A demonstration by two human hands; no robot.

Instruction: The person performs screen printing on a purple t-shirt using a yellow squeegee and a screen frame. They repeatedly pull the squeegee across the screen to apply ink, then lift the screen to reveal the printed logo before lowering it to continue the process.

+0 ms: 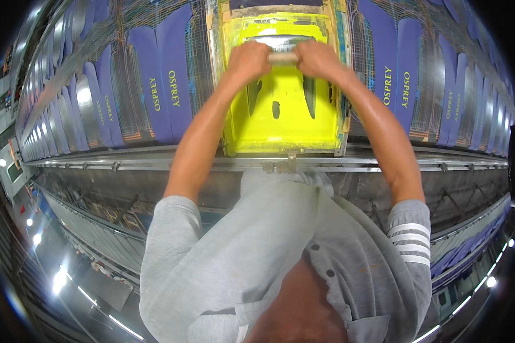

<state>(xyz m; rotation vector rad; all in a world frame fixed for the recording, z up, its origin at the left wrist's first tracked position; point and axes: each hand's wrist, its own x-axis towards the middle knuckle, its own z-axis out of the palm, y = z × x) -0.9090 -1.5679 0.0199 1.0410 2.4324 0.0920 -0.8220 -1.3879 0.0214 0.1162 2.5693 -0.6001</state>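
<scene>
Both my arms stretch forward over a printing screen (303,128) smeared with bright yellow ink. My left hand (249,59) is closed round the left part of a squeegee (283,58), and my right hand (319,58) grips its right part. Between my fists a short stretch of its pale handle shows. The squeegee lies across the far half of the screen; its lower edge is mostly hidden. Nearer to me, dark see-through shapes appear in the yellow: a long narrow one on each side and a small oval in the middle.
Purple cut pieces (174,74) with yellow lettering lie in a row to the left, and more purple pieces (406,74) lie to the right. A metal rail (383,164) runs along the table's near edge, between the screen and my body. Bright lamps (60,280) glow at the lower left.
</scene>
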